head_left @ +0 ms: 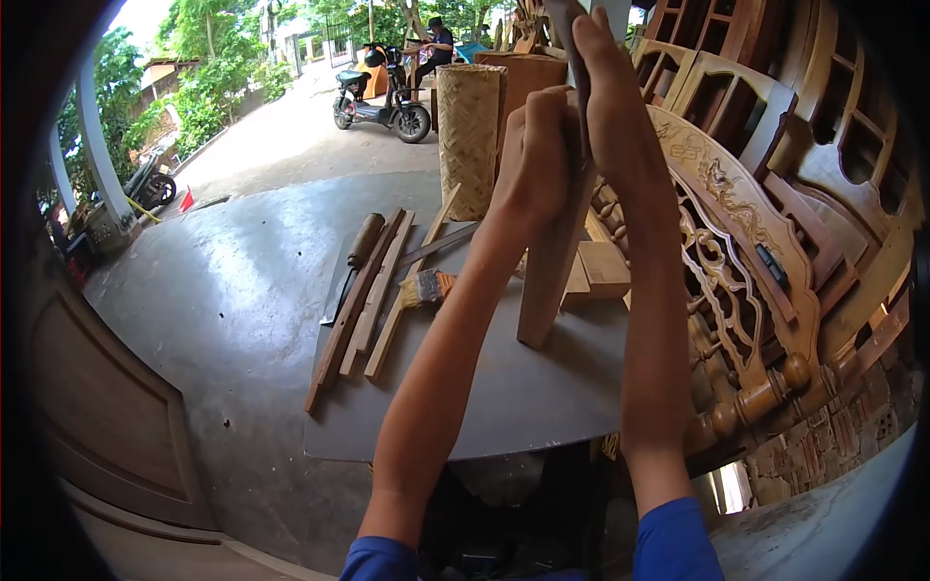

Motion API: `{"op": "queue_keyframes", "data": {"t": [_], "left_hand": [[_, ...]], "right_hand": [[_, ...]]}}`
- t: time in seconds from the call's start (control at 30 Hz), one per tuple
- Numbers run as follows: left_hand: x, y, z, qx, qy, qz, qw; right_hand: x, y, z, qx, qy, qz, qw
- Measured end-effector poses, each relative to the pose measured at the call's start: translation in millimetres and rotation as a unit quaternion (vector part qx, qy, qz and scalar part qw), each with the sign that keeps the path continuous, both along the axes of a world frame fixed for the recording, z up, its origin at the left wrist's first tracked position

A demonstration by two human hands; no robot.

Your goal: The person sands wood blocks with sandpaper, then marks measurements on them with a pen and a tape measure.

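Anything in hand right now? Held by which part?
A wooden board, held by its upper part, with the left hand and right hand both there. Exact finger contact is partly hidden.

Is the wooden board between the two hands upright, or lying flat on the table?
Upright, slightly tilted: the wooden board has its lower end down at the table and rises between left hand and right hand.

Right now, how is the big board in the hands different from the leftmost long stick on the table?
The board is held up steeply, while the stick lies down. The board looks wide; the stick looks narrow. Both look like brown wood.
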State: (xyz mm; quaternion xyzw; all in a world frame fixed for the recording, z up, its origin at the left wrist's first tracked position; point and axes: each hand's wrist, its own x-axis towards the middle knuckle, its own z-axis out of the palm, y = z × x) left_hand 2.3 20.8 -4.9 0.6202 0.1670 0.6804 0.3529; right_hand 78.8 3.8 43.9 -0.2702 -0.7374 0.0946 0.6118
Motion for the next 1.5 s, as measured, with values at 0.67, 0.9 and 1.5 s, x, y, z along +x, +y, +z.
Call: {"op": "queue_keyframes", "data": {"t": [0.67,0.9,1.5], "left_hand": [[6,15,1,0.004,-0.033,-0.006,0.999],[6,24,3,0.059,-0.046,0.084,0.994],[0,9,6,0.052,0.024,0.091,0.994]], "right_hand": [[6,-18,-24,0.0,-0.061,-0.08,0.995],[3,1,-6,0.055,-0.098,-0.072,0.991],[5,10,-8,-0.054,0.009,0.148,0.987]]}}
